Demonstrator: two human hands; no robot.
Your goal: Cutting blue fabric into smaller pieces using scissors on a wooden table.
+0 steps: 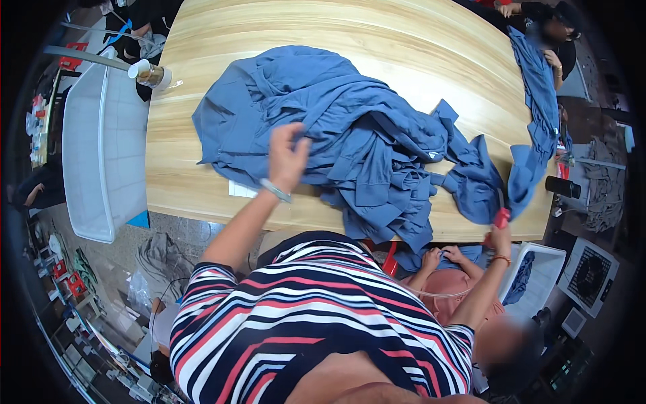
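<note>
While we look down from the head camera, our left hand (288, 158) rests with loosely spread fingers on the near left edge of a big heap of blue garments (336, 135), touching the cloth but closed on nothing; a pale band sits on that wrist. Our right hand does not show clearly in this view, so we cannot tell whether it is wide or closed. The heap lies crumpled across the middle of the wooden worktop (417, 47), trailing to the near right edge, and we judge the sorting barely begun: no piece lies flat or folded anywhere we can see, and the whole pile is left to do. How many garments it holds we cannot count, since they are tangled into one mass. One white bin (101, 148) stands off the left side of the worktop, and one small cup-like object (149, 73) sits at the far left corner. Near right, a second person in a pink top raises one hand gripping a red tool (502, 217) against a trailing blue piece, their other hands low by a white basket (538, 269). Far right, a third person handles one more long blue cloth (538, 94).
</note>
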